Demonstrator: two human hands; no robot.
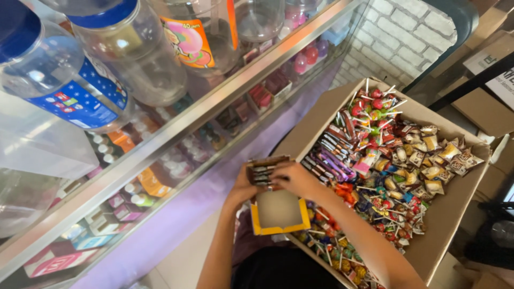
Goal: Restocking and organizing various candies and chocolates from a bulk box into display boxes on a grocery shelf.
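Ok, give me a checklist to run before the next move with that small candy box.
1. Both hands on the small box: ok. The left hand steadies its near side and the right hand covers the top of the small yellow-edged box.
2. Room in the box: ok. The lower part shows bare, with dark wrapped bars packed only at the top.
3. Supply within reach: ok. The big cardboard carton of sweets sits right beside the hands.
4. Box resting level: cannot tell, its underside is hidden.
5. Right hand's grip on a bar: cannot tell, the fingers hide it.
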